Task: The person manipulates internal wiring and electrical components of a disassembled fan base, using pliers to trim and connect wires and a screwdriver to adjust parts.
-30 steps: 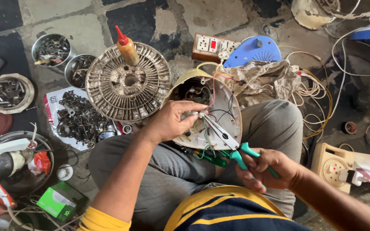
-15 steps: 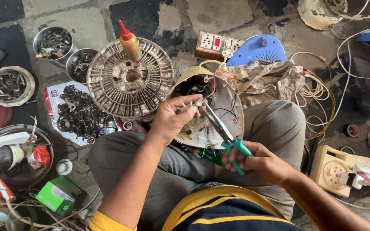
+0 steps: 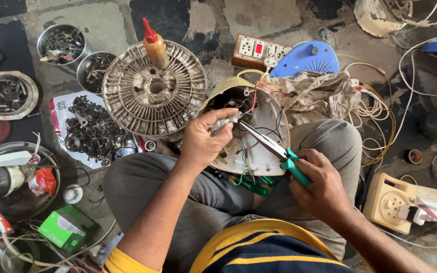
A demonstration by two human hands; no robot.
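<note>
My right hand (image 3: 324, 189) grips green-handled pliers (image 3: 274, 149), their tips reaching the wires my left hand (image 3: 206, 139) pinches over the white appliance housing (image 3: 266, 126) on my lap. A green box (image 3: 67, 230) lies left; a wooden switchboard (image 3: 259, 50) farther off.

Both hands (image 3: 206, 139) (image 3: 319, 184) forward, fingers curled.

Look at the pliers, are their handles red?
No, the pliers in the right hand have green handles, and their tips reach toward the wires pinched by the left hand.
</note>
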